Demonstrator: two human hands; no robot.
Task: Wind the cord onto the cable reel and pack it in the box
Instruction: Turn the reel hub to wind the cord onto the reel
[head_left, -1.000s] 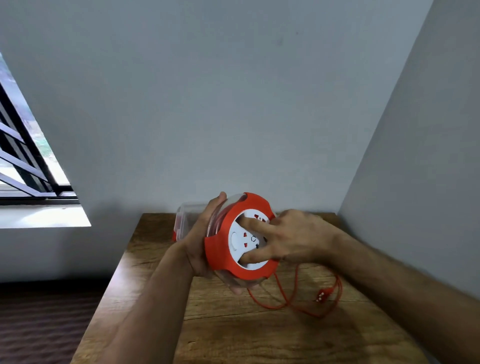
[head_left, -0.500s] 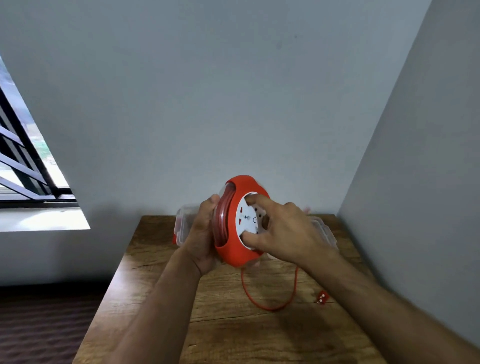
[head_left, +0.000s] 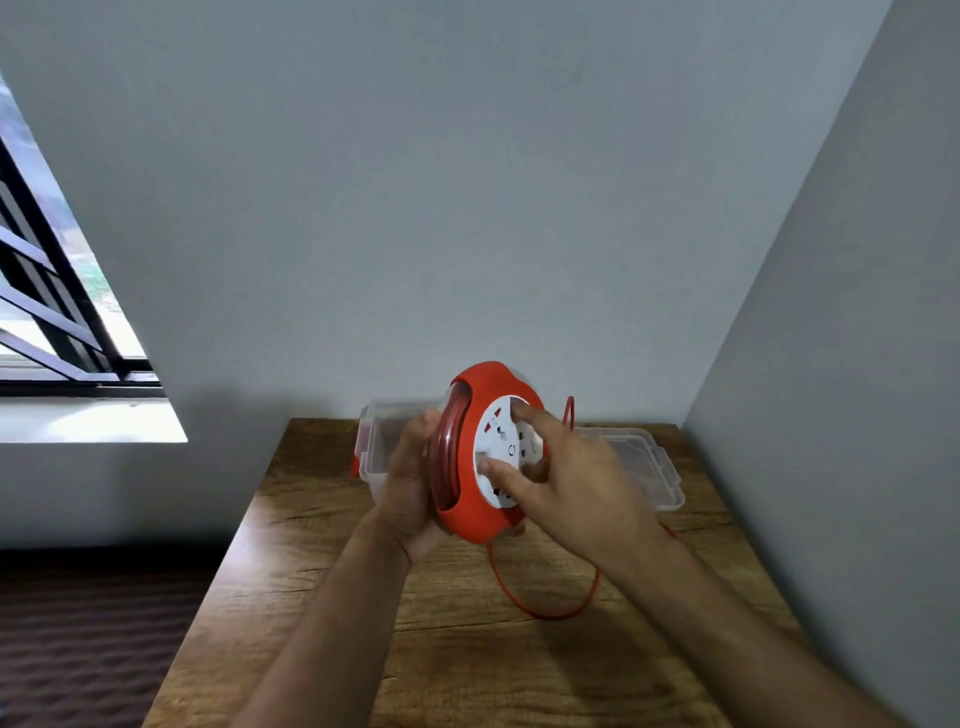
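Note:
An orange cable reel (head_left: 470, 514) with a white socket face is held upright above the wooden table (head_left: 322, 545). My left hand (head_left: 408, 483) grips its back and rim from the left. My right hand (head_left: 576, 488) presses fingers and thumb on the white socket face. Wound orange cord shows inside the reel's clear side. A loose loop of orange cord (head_left: 545, 610) hangs from the reel's bottom onto the table; another bit of cord (head_left: 570, 410) sticks up behind my right hand. The plug is hidden. A clear plastic box (head_left: 376, 441) sits behind the reel.
The clear lid (head_left: 654, 467) lies flat to the right of the box, near the right wall. The table stands in a corner, walls behind and to the right. A barred window (head_left: 62, 312) is at the left; dark floor lies left of the table.
The reel has been raised and turned more edge-on, and my right hand has shifted round on the socket face. The loose cord on the table is shorter, and the plug is out of sight.

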